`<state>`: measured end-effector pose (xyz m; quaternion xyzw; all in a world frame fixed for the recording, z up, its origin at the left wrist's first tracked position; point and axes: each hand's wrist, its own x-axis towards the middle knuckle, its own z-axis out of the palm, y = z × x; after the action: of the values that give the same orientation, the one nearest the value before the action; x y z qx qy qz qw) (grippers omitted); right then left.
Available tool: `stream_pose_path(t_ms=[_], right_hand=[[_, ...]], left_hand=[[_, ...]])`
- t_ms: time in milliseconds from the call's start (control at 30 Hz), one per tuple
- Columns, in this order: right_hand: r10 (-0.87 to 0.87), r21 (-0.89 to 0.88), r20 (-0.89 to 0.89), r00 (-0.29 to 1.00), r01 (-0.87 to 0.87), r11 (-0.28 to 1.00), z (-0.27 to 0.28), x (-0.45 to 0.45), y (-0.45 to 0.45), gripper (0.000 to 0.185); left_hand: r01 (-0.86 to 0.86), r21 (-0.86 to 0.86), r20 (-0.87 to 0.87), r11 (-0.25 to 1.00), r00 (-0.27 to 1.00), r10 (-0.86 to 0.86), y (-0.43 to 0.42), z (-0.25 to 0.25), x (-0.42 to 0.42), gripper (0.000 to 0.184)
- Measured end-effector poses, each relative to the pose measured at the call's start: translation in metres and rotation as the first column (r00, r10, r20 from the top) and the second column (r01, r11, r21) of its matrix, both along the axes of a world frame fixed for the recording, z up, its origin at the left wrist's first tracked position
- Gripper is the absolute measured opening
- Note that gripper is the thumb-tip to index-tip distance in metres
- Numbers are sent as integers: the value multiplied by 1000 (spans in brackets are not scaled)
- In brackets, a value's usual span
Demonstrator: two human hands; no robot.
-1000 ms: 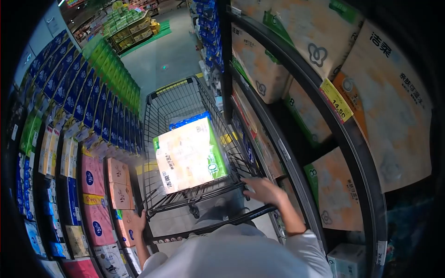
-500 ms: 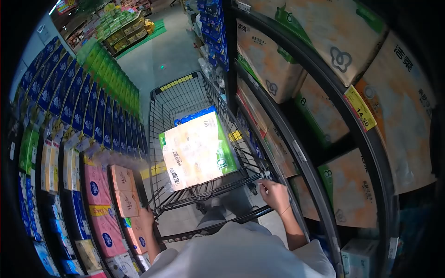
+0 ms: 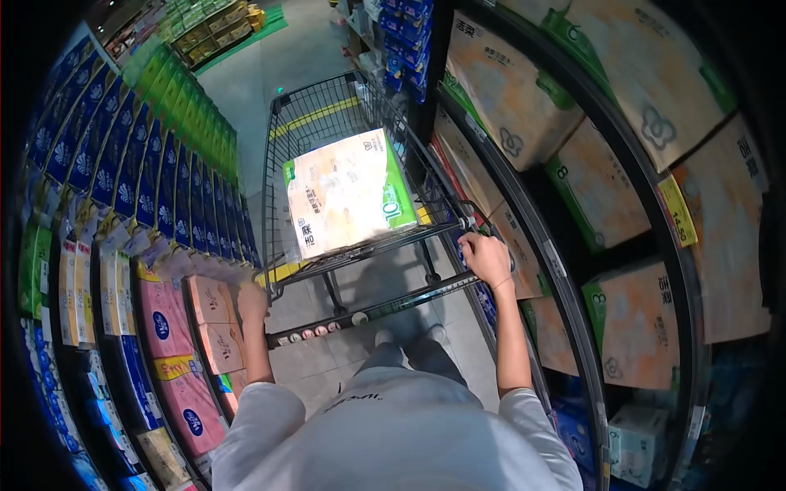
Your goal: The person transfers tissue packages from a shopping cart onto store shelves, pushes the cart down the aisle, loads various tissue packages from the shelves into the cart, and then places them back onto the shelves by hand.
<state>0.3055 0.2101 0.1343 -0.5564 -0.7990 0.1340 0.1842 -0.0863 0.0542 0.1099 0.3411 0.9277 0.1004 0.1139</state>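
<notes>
A black wire shopping cart point(image 3: 315, 123) stands in the aisle before me, with a large cream and green tissue pack point(image 3: 344, 192) lying in its basket. My right hand point(image 3: 488, 259) is closed round the cart's frame at the right end of the handle point(image 3: 377, 311). At the left end, my left hand point(image 3: 252, 307) is wrapped round the cart's side frame beside pink tissue packs point(image 3: 168, 315); its fingers are partly blurred. Both arms reach forward, one on each side of the handle.
Shelves of blue packs point(image 3: 115, 176) and green packs point(image 3: 184, 102) line the left. On the right, a dark shelf rack point(image 3: 565, 286) holds big cream packs point(image 3: 630, 323) with a yellow price tag point(image 3: 677, 211). Grey floor point(image 3: 286, 53) runs ahead to a display stand point(image 3: 214, 34).
The cart has moved forward, away from my body, and my arms are stretched further. My right hand has gone from open to closed on the cart. My feet now show below the handle.
</notes>
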Motion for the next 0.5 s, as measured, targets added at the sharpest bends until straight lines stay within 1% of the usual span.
stream_pose_path(t_ms=[67, 100, 133, 167, 233, 300, 333, 400, 433, 467, 500], right_hand=[[-16, -18, -5, 1000, 16, 1000, -5, -3, 8, 14], [-13, -18, 20, 1000, 14, 1000, -1, -6, 12, 14], [4, -25, 22, 1000, -3, 1000, -2, -7, 14, 14], [10, -12, 9, 1000, -10, 1000, -3, -6, 16, 15], [42, 31, -34, 999, -41, 999, -1, -5, 20, 15], [83, 17, -26, 996, -83, 996, -2, -1, 19, 16], [92, 0, -6, 996, -92, 996, -2, 2, 20, 16], [122, -21, -3, 993, -122, 992, 1, 7, 15, 18], [132, -9, -22, 991, -132, 991, 4, 8, 12, 20], [154, -211, 50, 987, -141, 967, 8, 10, 12, 19], [275, -265, -16, 961, -270, 926, 5, 15, 16, 21]], left_hand=[[144, 54, -186, 988, 974, -131, 7, -9, -9, 23], [114, 21, -140, 993, 984, -110, 14, 3, -3, 23], [97, 14, -138, 995, 986, -94, 19, 1, -5, 23], [92, 38, -126, 995, 988, -87, 20, -4, -9, 23], [56, 63, -125, 996, 991, -48, 16, 5, 0, 23], [-17, -25, -13, 1000, 1000, 17, 22, 19, 12, 25], [-20, -17, -27, 1000, 999, 20, 22, 11, 6, 25], [154, 160, -189, 975, 974, -123, 7, -25, -16, 26], [174, 280, -102, 944, 983, -151, 6, -29, -22, 26], [186, 399, -17, 898, 980, -196, 11, -30, -29, 26], [179, 592, -28, 786, 979, -202, 20, -30, -30, 26]])
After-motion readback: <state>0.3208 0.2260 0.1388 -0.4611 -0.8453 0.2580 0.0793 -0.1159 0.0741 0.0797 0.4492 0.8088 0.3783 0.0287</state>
